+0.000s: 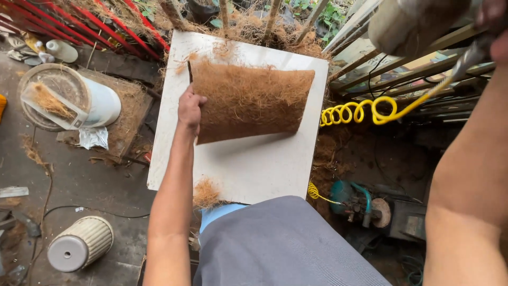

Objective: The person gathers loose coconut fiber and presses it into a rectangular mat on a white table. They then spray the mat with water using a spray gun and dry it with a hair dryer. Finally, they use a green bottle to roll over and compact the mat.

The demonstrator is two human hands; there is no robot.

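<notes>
One coir mat (248,100): brown, coarse hairy fibre, roughly rectangular, edges frayed, far corners curling a bit. Lies on the white desk (254,169), toward its far half, slightly skewed. Left hand (189,108) sits at the mat's left edge, grip clenched on that edge, fingers curled over the fibre. Right hand (495,24) is up at the top right corner, mostly cut off by the frame; grip closed around a metal tool handle (471,55), exact hold hard to see. One yellow coiled air hose (365,108) runs from that tool down past the desk's right side. One pale cylinder (407,21) hangs just beside the right hand, blurred. One small loose tuft of fibre (205,193) on the desk's near edge. Left on the floor: one round white bucket (100,100) with a tray of fibre on top, one ribbed grey pot (79,244) lying on its side. One teal compressor motor (357,204) at lower right, under the hose.
</notes>
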